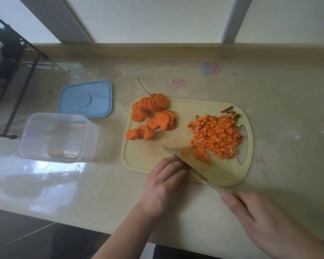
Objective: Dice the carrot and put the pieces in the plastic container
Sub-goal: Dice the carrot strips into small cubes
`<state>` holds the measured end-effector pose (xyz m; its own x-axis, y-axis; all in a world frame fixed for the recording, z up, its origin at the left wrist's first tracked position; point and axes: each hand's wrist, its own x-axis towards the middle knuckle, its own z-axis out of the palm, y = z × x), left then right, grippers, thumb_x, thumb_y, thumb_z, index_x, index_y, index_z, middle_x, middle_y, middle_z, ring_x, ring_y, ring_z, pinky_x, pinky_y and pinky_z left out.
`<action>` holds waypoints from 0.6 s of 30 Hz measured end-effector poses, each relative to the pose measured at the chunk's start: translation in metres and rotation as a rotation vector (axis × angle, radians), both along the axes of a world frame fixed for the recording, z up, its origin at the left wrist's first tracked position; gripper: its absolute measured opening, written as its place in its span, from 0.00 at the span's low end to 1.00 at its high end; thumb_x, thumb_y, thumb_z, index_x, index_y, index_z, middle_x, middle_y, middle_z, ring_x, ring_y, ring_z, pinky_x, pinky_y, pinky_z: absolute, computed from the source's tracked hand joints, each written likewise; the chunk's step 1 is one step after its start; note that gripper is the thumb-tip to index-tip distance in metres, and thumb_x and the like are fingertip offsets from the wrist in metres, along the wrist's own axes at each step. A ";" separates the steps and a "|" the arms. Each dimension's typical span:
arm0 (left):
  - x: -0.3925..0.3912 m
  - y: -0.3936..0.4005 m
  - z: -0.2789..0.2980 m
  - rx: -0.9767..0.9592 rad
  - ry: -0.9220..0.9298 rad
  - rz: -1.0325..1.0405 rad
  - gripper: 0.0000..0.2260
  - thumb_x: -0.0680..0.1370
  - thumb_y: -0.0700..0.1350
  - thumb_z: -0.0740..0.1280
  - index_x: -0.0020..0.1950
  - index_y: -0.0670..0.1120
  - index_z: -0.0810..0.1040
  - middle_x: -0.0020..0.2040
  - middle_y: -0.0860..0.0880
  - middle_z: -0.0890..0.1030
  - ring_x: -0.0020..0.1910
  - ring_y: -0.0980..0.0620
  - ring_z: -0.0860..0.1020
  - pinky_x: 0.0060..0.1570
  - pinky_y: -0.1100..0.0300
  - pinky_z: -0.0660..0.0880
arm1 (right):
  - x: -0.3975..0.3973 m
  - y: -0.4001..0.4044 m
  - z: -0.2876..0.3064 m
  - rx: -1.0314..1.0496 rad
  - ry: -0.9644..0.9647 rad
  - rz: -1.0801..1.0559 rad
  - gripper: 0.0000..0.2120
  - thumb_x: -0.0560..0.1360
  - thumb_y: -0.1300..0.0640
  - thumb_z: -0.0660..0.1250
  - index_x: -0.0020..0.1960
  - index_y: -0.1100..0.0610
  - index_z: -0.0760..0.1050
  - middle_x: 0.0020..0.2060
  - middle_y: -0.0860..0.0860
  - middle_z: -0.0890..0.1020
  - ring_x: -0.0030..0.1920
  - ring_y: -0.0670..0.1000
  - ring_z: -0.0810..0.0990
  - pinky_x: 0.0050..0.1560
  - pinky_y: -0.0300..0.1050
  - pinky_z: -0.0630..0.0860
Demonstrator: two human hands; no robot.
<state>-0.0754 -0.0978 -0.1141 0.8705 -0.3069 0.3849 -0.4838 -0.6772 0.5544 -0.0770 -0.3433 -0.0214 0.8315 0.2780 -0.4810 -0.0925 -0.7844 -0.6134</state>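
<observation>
The clear plastic container (58,137) stands empty beside its blue lid (85,99); carrot rounds (151,114) and dice (215,136) share the cutting board (138,157) (pale yellow). Left hand (164,186) curls against the knife (193,170) blade; right hand (266,219) grips its handle.

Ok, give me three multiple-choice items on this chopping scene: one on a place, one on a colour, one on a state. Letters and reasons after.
1. Where do the diced carrot pieces lie?
A. in the plastic container
B. on the right part of the cutting board
C. on the blue lid

2. What colour is the lid behind the plastic container?
A. red
B. green
C. blue

3. What state is the container in?
A. open and without carrot
B. shut with its lid
C. filled with dice

Answers: B, the dice sit on the cutting board near its handle hole; C, the lid is light blue; A, the lid lies apart and the tub shows no carrot.
</observation>
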 end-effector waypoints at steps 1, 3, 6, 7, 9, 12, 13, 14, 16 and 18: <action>0.001 -0.001 -0.001 0.005 0.002 -0.003 0.11 0.71 0.32 0.79 0.52 0.36 0.84 0.54 0.42 0.83 0.57 0.41 0.80 0.56 0.50 0.77 | 0.000 -0.001 -0.001 -0.008 0.003 0.002 0.41 0.69 0.22 0.41 0.35 0.59 0.69 0.31 0.54 0.77 0.30 0.48 0.76 0.38 0.50 0.73; 0.001 -0.001 0.000 0.005 0.000 -0.001 0.10 0.72 0.33 0.78 0.52 0.36 0.85 0.54 0.42 0.83 0.56 0.42 0.80 0.56 0.50 0.77 | -0.001 -0.003 -0.002 -0.017 0.014 0.005 0.41 0.69 0.22 0.41 0.35 0.59 0.69 0.30 0.54 0.78 0.31 0.48 0.77 0.38 0.51 0.73; 0.000 -0.001 0.002 0.002 -0.010 0.008 0.10 0.72 0.33 0.78 0.52 0.36 0.85 0.54 0.43 0.84 0.56 0.42 0.80 0.56 0.51 0.78 | -0.002 -0.002 0.000 -0.035 0.019 0.000 0.39 0.69 0.23 0.41 0.33 0.58 0.68 0.30 0.53 0.78 0.31 0.48 0.76 0.38 0.52 0.74; 0.000 -0.001 0.002 -0.003 -0.007 0.007 0.10 0.71 0.32 0.78 0.52 0.36 0.85 0.54 0.43 0.84 0.56 0.42 0.80 0.55 0.51 0.78 | -0.001 0.000 0.000 -0.045 0.009 0.006 0.39 0.69 0.24 0.40 0.33 0.57 0.68 0.30 0.52 0.78 0.31 0.48 0.76 0.38 0.52 0.74; 0.001 -0.002 0.002 -0.012 -0.002 0.006 0.12 0.71 0.32 0.79 0.52 0.36 0.85 0.54 0.43 0.84 0.57 0.43 0.80 0.56 0.51 0.78 | 0.001 0.008 -0.001 -0.059 -0.029 0.036 0.37 0.71 0.25 0.39 0.34 0.55 0.68 0.29 0.51 0.77 0.31 0.47 0.76 0.38 0.52 0.74; 0.002 -0.001 0.002 -0.004 -0.004 0.000 0.12 0.71 0.32 0.79 0.54 0.37 0.85 0.54 0.43 0.84 0.57 0.43 0.80 0.58 0.52 0.78 | 0.010 0.020 -0.006 -0.060 -0.075 0.067 0.35 0.74 0.27 0.39 0.33 0.54 0.67 0.27 0.51 0.76 0.31 0.48 0.75 0.35 0.52 0.72; 0.001 -0.001 0.002 -0.001 -0.006 0.001 0.12 0.71 0.32 0.79 0.54 0.37 0.85 0.54 0.43 0.83 0.56 0.43 0.80 0.57 0.52 0.77 | 0.014 0.023 -0.006 -0.046 -0.069 0.064 0.34 0.75 0.28 0.41 0.32 0.55 0.67 0.26 0.52 0.75 0.30 0.48 0.75 0.35 0.52 0.71; 0.001 -0.001 0.001 0.000 -0.009 0.006 0.12 0.71 0.32 0.79 0.54 0.37 0.85 0.54 0.43 0.83 0.56 0.42 0.80 0.57 0.52 0.77 | 0.017 0.022 -0.006 -0.027 -0.056 0.053 0.33 0.76 0.30 0.42 0.31 0.55 0.67 0.25 0.52 0.75 0.29 0.49 0.75 0.34 0.52 0.71; 0.000 -0.001 0.001 -0.004 -0.020 0.019 0.10 0.72 0.33 0.78 0.52 0.37 0.85 0.52 0.43 0.83 0.53 0.42 0.80 0.55 0.52 0.78 | 0.022 0.014 -0.006 -0.004 -0.042 0.018 0.32 0.75 0.30 0.45 0.30 0.55 0.66 0.24 0.51 0.74 0.27 0.48 0.73 0.33 0.49 0.69; 0.000 -0.003 0.001 -0.001 -0.024 0.032 0.08 0.73 0.34 0.78 0.51 0.37 0.85 0.50 0.43 0.83 0.52 0.41 0.80 0.54 0.51 0.78 | 0.026 0.005 -0.006 0.016 -0.035 -0.008 0.35 0.74 0.28 0.44 0.30 0.56 0.65 0.23 0.50 0.71 0.25 0.47 0.71 0.31 0.44 0.66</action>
